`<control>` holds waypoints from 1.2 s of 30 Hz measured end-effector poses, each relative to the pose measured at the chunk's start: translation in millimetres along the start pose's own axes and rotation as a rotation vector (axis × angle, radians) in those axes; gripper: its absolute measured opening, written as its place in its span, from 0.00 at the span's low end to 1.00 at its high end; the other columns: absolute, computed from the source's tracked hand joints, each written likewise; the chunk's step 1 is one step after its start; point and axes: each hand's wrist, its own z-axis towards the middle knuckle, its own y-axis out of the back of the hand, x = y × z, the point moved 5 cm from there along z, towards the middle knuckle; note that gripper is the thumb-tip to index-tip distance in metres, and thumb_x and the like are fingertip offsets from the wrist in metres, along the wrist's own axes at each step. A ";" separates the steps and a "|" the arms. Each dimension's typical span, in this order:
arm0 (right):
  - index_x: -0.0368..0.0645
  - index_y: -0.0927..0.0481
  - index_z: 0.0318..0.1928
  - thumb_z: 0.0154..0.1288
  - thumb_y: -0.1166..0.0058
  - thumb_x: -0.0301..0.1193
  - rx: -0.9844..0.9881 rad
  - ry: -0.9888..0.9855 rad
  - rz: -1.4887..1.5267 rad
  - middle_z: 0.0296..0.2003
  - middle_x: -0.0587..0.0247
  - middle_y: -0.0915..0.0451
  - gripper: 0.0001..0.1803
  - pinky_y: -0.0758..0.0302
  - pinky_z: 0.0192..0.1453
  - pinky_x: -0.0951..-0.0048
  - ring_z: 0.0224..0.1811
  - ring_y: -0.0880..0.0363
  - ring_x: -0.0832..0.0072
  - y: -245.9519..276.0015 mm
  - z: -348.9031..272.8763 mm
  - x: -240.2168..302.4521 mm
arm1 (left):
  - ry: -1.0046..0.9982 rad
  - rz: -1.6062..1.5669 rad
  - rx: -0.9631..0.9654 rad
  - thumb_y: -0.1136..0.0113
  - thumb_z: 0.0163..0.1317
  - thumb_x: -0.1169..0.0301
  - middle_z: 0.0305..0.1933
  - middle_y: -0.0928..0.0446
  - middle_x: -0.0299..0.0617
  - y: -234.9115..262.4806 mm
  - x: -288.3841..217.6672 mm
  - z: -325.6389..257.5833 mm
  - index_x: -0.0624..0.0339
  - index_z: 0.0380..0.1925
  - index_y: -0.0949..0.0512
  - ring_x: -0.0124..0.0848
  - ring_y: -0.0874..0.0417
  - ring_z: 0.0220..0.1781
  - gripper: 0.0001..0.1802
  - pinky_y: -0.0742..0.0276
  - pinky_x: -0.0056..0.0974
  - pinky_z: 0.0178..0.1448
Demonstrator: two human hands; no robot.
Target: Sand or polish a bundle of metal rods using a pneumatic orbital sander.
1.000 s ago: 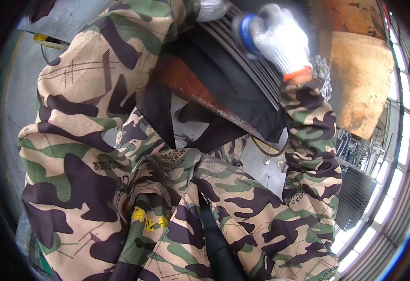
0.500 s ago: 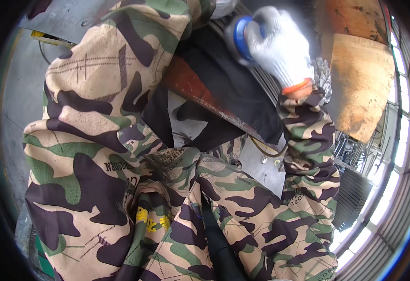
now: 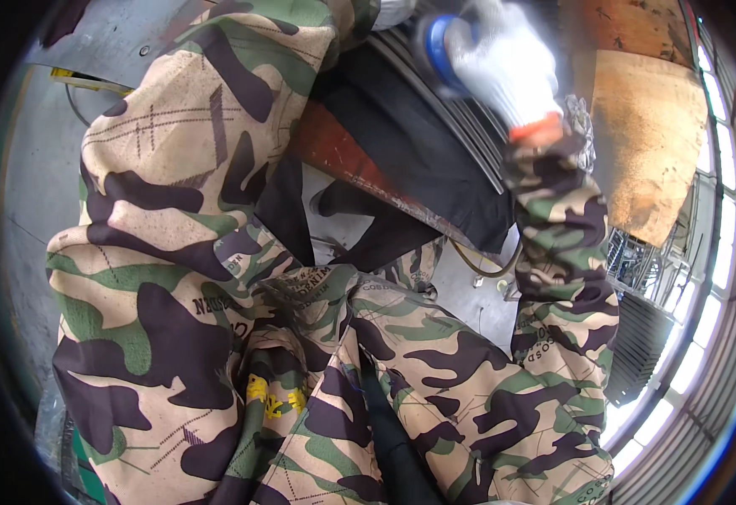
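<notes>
My right hand point(image 3: 511, 67), in a white and grey glove with an orange cuff, is closed round a blue round-edged object point(image 3: 441, 49); its exact kind does not show. Motion smears the glove. Beneath and beside it run several thin dark metal strips point(image 3: 460, 114), laid side by side over black cloth point(image 3: 393, 126). At the top edge, only a bit of my left hand point(image 3: 395, 12) shows, in a pale glove near the far end of the strips. Its fingers are out of sight.
The black cloth lies over a worn red metal edge point(image 3: 343, 151) in front of me. Rusty brown sheets point(image 3: 645, 135) stand to the right, with crumpled clear wrapping point(image 3: 581, 126) beside my right wrist. A grey metal surface point(image 3: 124, 38) is at the far left.
My right hand has moved a little farther away with the blue object, and more of the strips' near ends shows. My left arm has barely shifted.
</notes>
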 end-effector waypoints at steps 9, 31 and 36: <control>0.48 0.21 0.40 0.67 0.40 0.39 -0.037 0.033 -0.002 0.35 0.53 0.20 0.10 0.20 0.41 0.51 0.38 0.17 0.52 -2.6 3.3 11.8 | -0.148 -0.124 0.033 0.37 0.65 0.57 0.59 0.17 0.52 -6.3 20.3 -7.1 0.62 0.58 0.18 0.51 0.22 0.65 0.26 0.30 0.53 0.71; 0.47 0.20 0.41 0.66 0.40 0.40 0.007 0.024 0.011 0.33 0.52 0.20 0.11 0.19 0.42 0.50 0.36 0.17 0.51 -2.4 1.3 20.3 | -0.074 -0.040 -0.007 0.40 0.67 0.60 0.51 0.17 0.52 -2.0 13.9 -8.8 0.63 0.48 0.17 0.51 0.21 0.60 0.18 0.28 0.51 0.67; 0.46 0.18 0.40 0.66 0.42 0.39 0.025 -0.091 0.082 0.38 0.47 0.18 0.11 0.18 0.45 0.48 0.42 0.15 0.48 17.2 2.1 -2.6 | -0.142 -0.078 -0.032 0.37 0.65 0.59 0.53 0.17 0.53 -4.3 -13.9 18.8 0.65 0.50 0.18 0.52 0.21 0.63 0.21 0.28 0.53 0.69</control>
